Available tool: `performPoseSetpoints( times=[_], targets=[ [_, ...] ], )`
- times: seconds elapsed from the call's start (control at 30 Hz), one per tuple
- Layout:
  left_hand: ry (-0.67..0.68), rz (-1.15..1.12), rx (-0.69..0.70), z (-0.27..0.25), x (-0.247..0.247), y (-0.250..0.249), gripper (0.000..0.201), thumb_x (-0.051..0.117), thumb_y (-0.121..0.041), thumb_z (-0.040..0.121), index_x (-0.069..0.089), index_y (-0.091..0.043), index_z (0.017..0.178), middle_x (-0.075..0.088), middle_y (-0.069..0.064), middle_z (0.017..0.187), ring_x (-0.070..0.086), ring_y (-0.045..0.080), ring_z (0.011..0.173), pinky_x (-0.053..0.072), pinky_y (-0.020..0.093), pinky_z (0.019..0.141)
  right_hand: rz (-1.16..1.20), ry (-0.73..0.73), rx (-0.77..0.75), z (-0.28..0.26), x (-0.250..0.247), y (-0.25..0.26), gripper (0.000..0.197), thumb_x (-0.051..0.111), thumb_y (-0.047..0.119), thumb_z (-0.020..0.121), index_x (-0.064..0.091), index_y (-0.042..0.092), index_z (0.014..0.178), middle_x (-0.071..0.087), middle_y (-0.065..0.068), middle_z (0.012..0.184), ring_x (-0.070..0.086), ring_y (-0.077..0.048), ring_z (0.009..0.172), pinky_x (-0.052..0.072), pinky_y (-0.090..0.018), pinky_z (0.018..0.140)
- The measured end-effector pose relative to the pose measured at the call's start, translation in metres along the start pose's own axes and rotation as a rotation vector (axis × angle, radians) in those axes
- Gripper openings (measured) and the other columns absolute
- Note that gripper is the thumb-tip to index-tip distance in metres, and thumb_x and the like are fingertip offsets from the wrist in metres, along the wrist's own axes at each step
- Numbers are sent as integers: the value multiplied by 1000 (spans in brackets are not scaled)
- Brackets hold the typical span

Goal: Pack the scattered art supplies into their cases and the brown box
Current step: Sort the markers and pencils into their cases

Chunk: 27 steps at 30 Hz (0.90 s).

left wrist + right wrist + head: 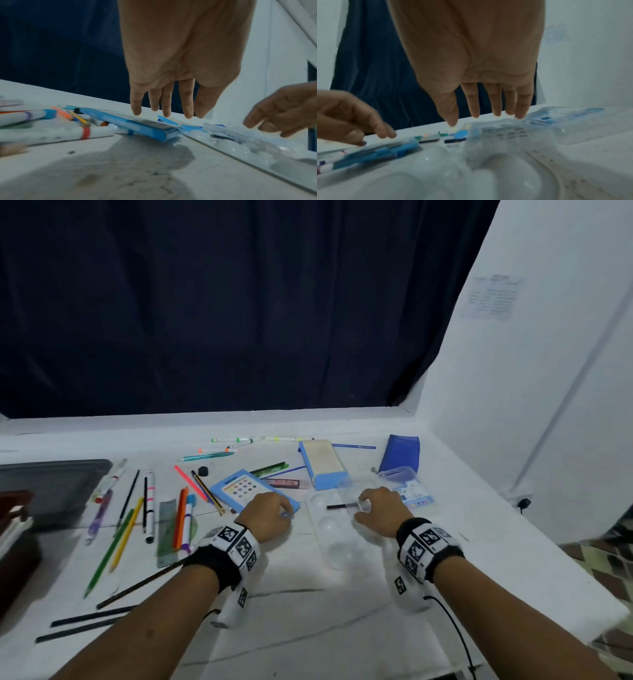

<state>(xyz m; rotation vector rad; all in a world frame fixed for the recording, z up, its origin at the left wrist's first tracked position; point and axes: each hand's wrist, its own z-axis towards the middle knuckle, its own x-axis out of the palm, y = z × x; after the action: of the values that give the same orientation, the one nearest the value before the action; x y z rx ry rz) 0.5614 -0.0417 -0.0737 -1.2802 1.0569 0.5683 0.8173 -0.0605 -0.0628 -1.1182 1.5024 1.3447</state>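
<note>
My left hand (274, 510) hovers with straight fingers over the near corner of a flat blue paint case (251, 489); in the left wrist view the left hand (164, 113) hangs just above the case (137, 127), holding nothing. My right hand (373, 505) is spread above a clear mixing palette (330, 530), where a black brush (339, 506) lies. The right wrist view shows the right hand (488, 117) empty over the palette (471, 173) and a clear plastic piece (498, 132). Pencils and markers (130, 529) lie scattered on the left.
A blue and cream box (322, 462), a dark blue pouch (400, 453) and a clear plastic case (409, 484) sit behind the hands. A grey tray (51, 484) and a brown box (13, 508) are at the left edge. A white wall (513, 405) stands on the right.
</note>
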Motion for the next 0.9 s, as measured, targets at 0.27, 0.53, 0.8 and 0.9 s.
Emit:
performPoseSetpoints(
  times=[0.27,0.53,0.8,0.9],
  targets=[
    [107,358,-52,39,45,-27,47,57,-23,84,48,-27,131,42,3,132,25,24,137,27,59,107,-185,84,57,30,18,-5,71,64,55,78,38,19,134,40,-12,134,39,-38,124,40,-48,99],
    [199,319,21,53,52,-35,48,49,-26,92,42,-34,138,45,-2,140,32,23,135,10,69,109,-199,27,-27,33,21,-12,63,62,51,80,42,17,130,47,-12,126,47,-35,114,43,-41,93],
    [238,350,-36,54,50,-35,51,47,-26,92,39,-38,141,36,0,148,20,25,144,5,71,110,75,-291,-150,36,-14,9,34,47,41,86,53,9,96,60,-8,85,60,-30,83,43,-32,67],
    [260,345,-42,51,48,-38,55,47,-25,92,36,-38,144,32,0,153,16,26,146,4,72,110,282,-482,-132,30,-46,2,33,40,35,92,50,6,80,53,-5,69,54,-27,67,41,-34,61]
  ],
)
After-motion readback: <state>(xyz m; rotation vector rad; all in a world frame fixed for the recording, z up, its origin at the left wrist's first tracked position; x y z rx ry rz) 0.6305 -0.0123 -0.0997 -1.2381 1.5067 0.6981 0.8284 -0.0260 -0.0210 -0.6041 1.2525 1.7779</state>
